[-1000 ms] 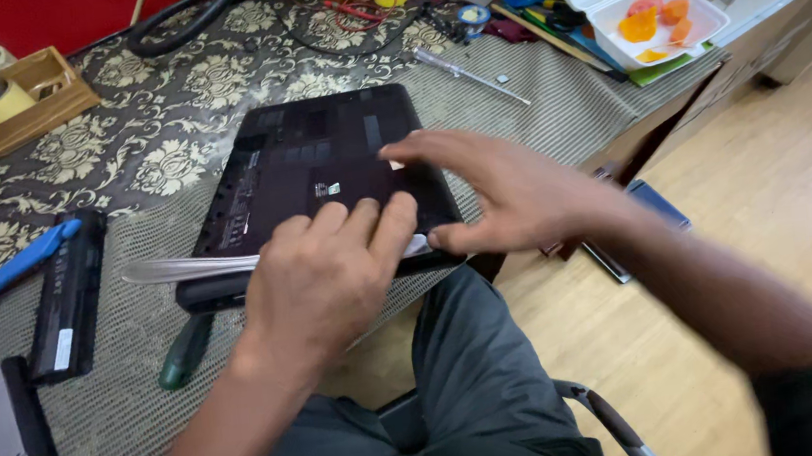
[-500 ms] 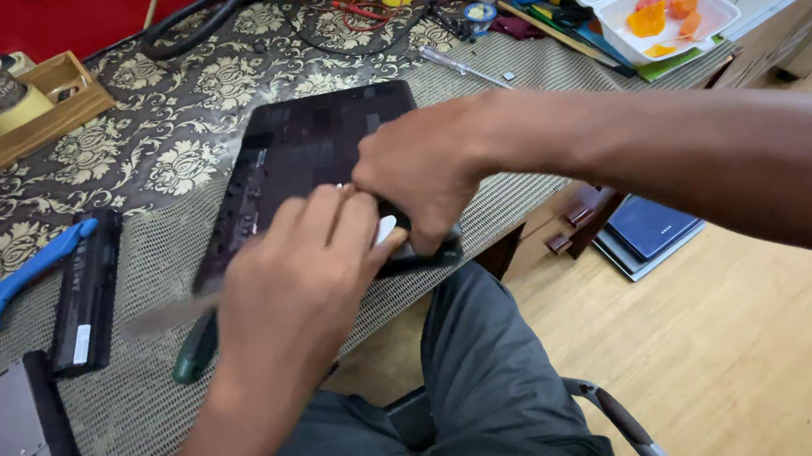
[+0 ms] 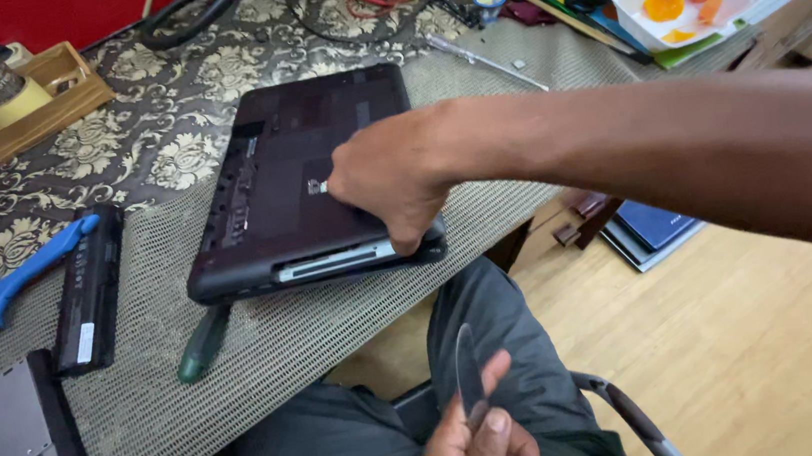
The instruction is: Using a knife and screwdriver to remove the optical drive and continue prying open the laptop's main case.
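Two hands are doing two different jobs here. Your right hand (image 3: 391, 184) reaches across from the right and is closed over the near right corner of the black laptop (image 3: 306, 183), which lies upside down on the mesh mat (image 3: 241, 376) at the table's near edge. The fingers curl under that corner, thumb on top, so this hand is the one touching it. Your left hand (image 3: 479, 446) is low over your lap, well apart from the laptop, and pinches a thin flat pry tool (image 3: 468, 372) that points up toward the laptop's front edge. The laptop's long side runs left to right, tilted a little, with the slot side facing you. So the laptop lies up and ahead of the left hand. A black battery (image 3: 91, 291) and a blue-handled scraper (image 3: 24, 278) lie to the left, and a green screwdriver handle (image 3: 202, 345) pokes out from under the laptop's near left corner.
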